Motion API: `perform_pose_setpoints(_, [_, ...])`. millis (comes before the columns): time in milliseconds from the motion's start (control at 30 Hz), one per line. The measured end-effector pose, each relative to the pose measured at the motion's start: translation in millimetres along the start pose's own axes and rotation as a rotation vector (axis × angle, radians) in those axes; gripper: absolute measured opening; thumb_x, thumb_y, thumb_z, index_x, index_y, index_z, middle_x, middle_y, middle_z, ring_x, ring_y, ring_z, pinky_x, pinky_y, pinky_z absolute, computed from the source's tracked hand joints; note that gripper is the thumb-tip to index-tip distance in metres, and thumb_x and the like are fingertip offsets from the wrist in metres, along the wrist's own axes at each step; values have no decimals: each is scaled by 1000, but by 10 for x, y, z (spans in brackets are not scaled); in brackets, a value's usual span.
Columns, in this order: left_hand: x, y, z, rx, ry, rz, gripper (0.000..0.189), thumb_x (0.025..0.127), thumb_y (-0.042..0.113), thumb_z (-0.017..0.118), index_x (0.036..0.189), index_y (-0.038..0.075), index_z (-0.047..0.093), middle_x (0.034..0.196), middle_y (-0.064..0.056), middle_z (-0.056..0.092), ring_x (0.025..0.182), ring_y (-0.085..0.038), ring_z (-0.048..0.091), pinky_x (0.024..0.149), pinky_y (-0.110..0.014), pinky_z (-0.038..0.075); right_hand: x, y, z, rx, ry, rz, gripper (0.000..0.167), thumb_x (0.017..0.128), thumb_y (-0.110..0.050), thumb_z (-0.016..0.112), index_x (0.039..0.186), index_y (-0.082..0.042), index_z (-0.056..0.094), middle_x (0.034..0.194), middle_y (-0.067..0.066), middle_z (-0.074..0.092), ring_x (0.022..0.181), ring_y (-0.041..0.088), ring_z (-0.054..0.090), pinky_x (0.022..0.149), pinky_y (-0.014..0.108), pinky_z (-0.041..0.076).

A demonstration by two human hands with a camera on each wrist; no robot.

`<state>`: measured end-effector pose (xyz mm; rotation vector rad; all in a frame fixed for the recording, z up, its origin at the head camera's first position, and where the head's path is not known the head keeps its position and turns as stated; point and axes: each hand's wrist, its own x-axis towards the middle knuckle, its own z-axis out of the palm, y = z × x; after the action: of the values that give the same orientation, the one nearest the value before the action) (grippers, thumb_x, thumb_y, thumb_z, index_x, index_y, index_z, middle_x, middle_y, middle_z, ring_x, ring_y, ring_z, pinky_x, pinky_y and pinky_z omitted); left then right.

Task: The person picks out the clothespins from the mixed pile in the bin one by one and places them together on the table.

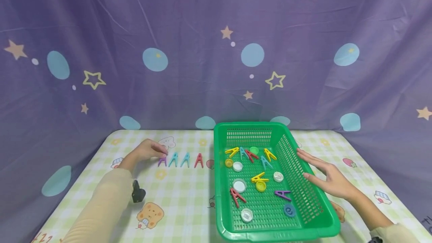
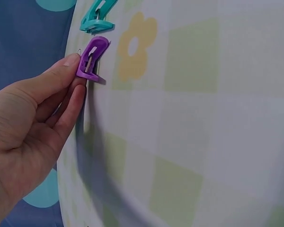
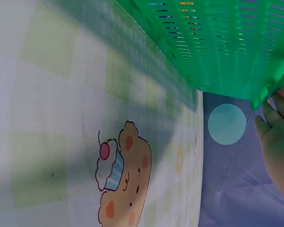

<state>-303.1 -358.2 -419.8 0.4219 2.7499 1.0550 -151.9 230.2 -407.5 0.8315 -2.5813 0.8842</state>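
At the left end of a row, my left hand [image 1: 147, 151] pinches the top of a purple clothespin [image 1: 163, 161] between thumb and fingers. The left wrist view shows that purple clothespin [image 2: 92, 60] standing on the cloth, its handles spread. Beside it to the right come two light-blue clothespins [image 1: 173, 159] and a red clothespin [image 1: 199, 160]. My right hand [image 1: 330, 179] rests with extended fingers at the right rim of a green basket [image 1: 276, 234]. In the right wrist view, the fingertips of that hand [image 3: 280, 137] meet the basket's edge.
Inside the basket lie several more clothespins, such as a yellow clothespin [image 1: 259, 178] and a red clothespin [image 1: 237, 197], among bottle caps, including a blue cap [image 1: 289, 210]. A checked tablecloth [image 1: 182, 205] covers the table. A purple curtain [image 1: 202, 10] hangs behind it.
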Motion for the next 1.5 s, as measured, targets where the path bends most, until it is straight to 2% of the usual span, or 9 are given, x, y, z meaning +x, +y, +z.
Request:
perform_pose_setpoints(300, [5,-62,5,-9,49,57,21,82,13,75,99,1,74,108,-18,72,110,-38,64,105,-52,44,15,6,-3,8,1,-3,62,86,-2,66,144,-7,43,151,17,42,140,-10,29,103,-3,23])
perform_pose_setpoints(467, [-8,-91,-5,-25,53,66,25,84,15,73,104,0,73,108,-17,72,110,-37,64,103,-50,47,7,4,3,9,0,-5,62,86,-2,66,144,-6,43,151,17,42,140,-10,30,103,-3,23])
perform_pose_setpoints(633, [-50,-63,-72,-58,42,52,34,88,18,70,114,-3,67,115,-22,69,111,-38,64,97,-44,52,5,-3,6,6,2,-5,62,86,-2,66,143,-7,44,151,16,42,139,-10,30,103,-3,23])
perform_pose_setpoints(767, [-79,-3,-137,-102,18,15,41,89,20,68,121,-4,63,120,-23,66,112,-37,64,92,-38,56,0,-8,7,2,2,-3,62,86,-2,66,143,-7,44,151,16,42,139,-11,30,102,-3,23])
perform_pose_setpoints(900, [-111,111,-191,-121,-5,8,46,91,20,66,127,-7,57,121,-24,65,110,-35,65,91,-37,57,-6,-8,7,0,2,3,62,86,-3,66,144,-7,44,151,15,42,139,-11,30,102,-3,23])
perform_pose_setpoints(1100, [-108,350,-226,-76,-39,10,49,94,24,61,132,-6,53,126,-24,62,117,-37,61,100,-45,51,-9,-10,6,-5,5,7,62,87,-3,66,144,-8,44,151,14,42,139,-11,30,101,-3,24])
perform_pose_setpoints(1200, [-88,492,-219,-59,-56,3,47,96,26,59,132,-4,53,127,-22,63,117,-37,60,99,-47,51,-8,-9,6,-2,6,2,62,86,-3,66,144,-7,44,151,15,42,139,-11,30,101,-3,24])
perform_pose_setpoints(1333, [-59,705,-186,-69,-77,5,46,96,27,58,132,-1,55,126,-22,63,116,-36,61,90,-44,55,-4,-3,7,7,3,-4,62,86,-2,66,144,-6,43,151,16,41,139,-10,30,102,-3,23])
perform_pose_setpoints(1500, [-44,1010,-96,-82,-94,17,44,97,28,58,132,1,55,129,-20,62,121,-36,58,99,-46,51,-1,0,6,9,3,-7,62,86,-2,65,144,-6,43,151,18,42,140,-10,30,102,-3,23])
